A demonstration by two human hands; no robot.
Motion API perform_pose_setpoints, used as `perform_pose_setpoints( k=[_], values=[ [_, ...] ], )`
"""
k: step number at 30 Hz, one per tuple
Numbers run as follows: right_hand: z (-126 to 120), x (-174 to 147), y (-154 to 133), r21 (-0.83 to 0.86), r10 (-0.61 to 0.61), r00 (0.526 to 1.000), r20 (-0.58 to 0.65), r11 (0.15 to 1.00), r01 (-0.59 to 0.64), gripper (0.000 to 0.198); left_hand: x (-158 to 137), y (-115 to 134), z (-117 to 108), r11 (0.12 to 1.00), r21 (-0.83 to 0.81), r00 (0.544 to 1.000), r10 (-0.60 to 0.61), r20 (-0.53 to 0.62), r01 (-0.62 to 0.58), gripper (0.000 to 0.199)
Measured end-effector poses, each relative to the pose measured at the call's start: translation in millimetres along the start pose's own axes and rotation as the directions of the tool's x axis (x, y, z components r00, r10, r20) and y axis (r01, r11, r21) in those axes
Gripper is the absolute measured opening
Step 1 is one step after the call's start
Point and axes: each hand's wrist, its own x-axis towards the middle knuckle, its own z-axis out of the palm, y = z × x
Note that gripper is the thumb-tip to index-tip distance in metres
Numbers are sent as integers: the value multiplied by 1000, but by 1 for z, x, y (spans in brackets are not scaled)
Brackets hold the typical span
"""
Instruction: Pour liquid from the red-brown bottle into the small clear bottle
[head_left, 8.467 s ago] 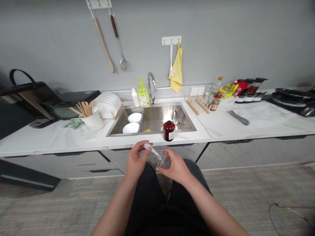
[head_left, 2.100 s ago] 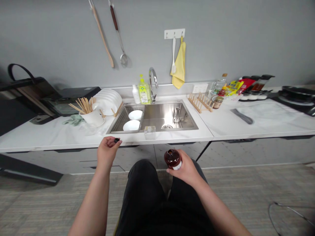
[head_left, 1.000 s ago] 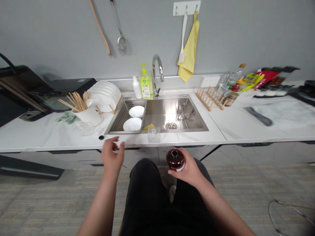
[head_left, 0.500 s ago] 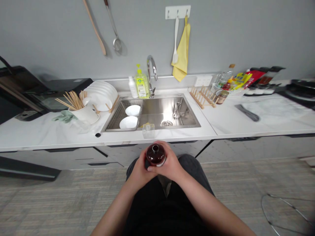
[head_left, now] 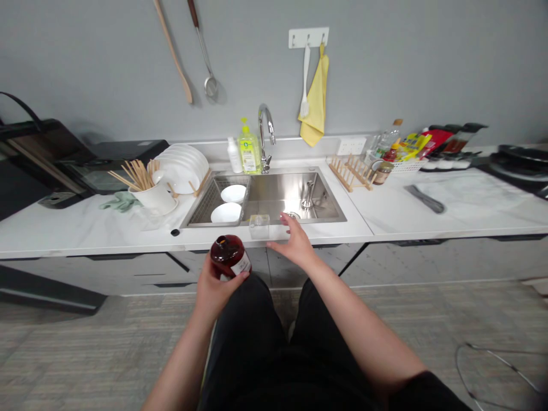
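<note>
A dark reddish-brown bottle [head_left: 225, 254] with a white label and an uncapped neck is gripped in my left hand [head_left: 216, 288]. It leans slightly to the left, in front of the counter's edge. My right hand [head_left: 295, 242] holds nothing, its thumb and fingers apart, just right of a small clear container [head_left: 259, 227]. That container stands on the counter's front edge before the sink. A small black cap [head_left: 175, 232] lies on the counter to the left, beyond the bottle.
The steel sink [head_left: 274, 197] has two white bowls [head_left: 226, 213] in its left rack. Behind it stand a faucet [head_left: 265, 137] and a yellow-green soap bottle [head_left: 249, 149]. White plates [head_left: 182, 165] and a chopstick pot [head_left: 154, 198] are left; a wooden rack [head_left: 351, 173] is right.
My right hand has let go of the bottle and moved right and forward, opening beside the clear container. My left hand has carried the bottle to the left.
</note>
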Motion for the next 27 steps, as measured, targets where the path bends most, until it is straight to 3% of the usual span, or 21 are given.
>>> perform_pose_setpoints(
  k=[3, 7, 9, 14, 17, 21, 27],
  values=[
    [12, 19, 10, -2, -7, 996, 85, 1000, 8, 128, 3, -2, -11, 1000, 30, 1000, 4, -19, -4, 77],
    [35, 38, 18, -8, 6, 988, 152, 1000, -5, 139, 3, -1, -22, 997, 79, 1000, 21, -19, -19, 72],
    [45, 44, 22, -19, 37, 988, 150, 999, -35, 135, 3, 0, -26, 996, 83, 1000, 20, -9, -19, 72],
    [54, 54, 32, 9, 77, 991, 106, 997, -79, 100, 9, 1, -28, 998, 70, 1000, 10, 16, -11, 74],
    [42, 67, 36, 68, 66, 996, 66, 995, -70, 87, 27, 6, -23, 993, 109, 998, 43, 44, -48, 73],
    [4, 97, 41, 136, 28, 995, 101, 990, -41, 79, 75, 21, -2, 983, 145, 990, 98, 104, -112, 70],
    [-58, 161, 69, 157, 46, 984, 171, 985, -73, 73, 177, 34, 70, 971, 134, 964, 168, 205, -198, 77]
  ],
)
